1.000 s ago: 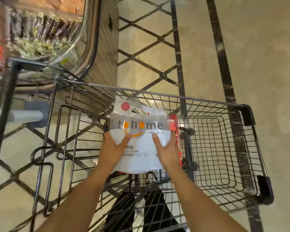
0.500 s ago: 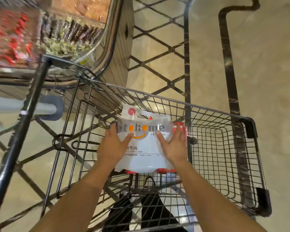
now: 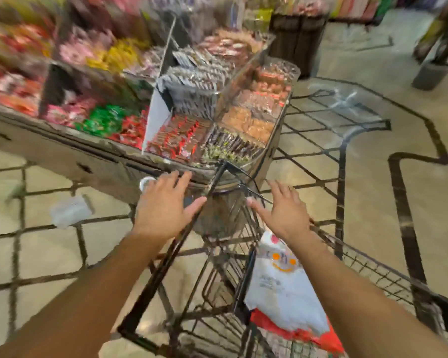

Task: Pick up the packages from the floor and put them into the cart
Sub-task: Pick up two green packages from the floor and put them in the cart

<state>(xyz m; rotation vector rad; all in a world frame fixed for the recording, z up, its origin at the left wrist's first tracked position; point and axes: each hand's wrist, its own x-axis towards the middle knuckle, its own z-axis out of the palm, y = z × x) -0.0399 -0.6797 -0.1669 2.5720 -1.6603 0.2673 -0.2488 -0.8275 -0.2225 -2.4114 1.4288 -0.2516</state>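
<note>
A white package with an orange smiley logo (image 3: 282, 288) lies inside the wire shopping cart (image 3: 388, 277), on top of a red package (image 3: 321, 337). Both my hands hover above the cart's far end, palms down and fingers spread, holding nothing. My left hand (image 3: 163, 202) is over the cart's left rim. My right hand (image 3: 282, 210) is just above the white package's top edge. On the floor to the left lies a pale, blurred package (image 3: 69, 211); a small white round thing (image 3: 146, 182) sits beside my left hand.
A display stand (image 3: 93, 161) with clear bins of wrapped sweets stands directly ahead and to the left of the cart. Tiled floor with dark lines stretches to the right. A dark planter (image 3: 429, 73) and more shelves are at the back right.
Both hands let go of the white package, which now lies in the cart, and rose above it. My view swung up from the cart to the sweets display.
</note>
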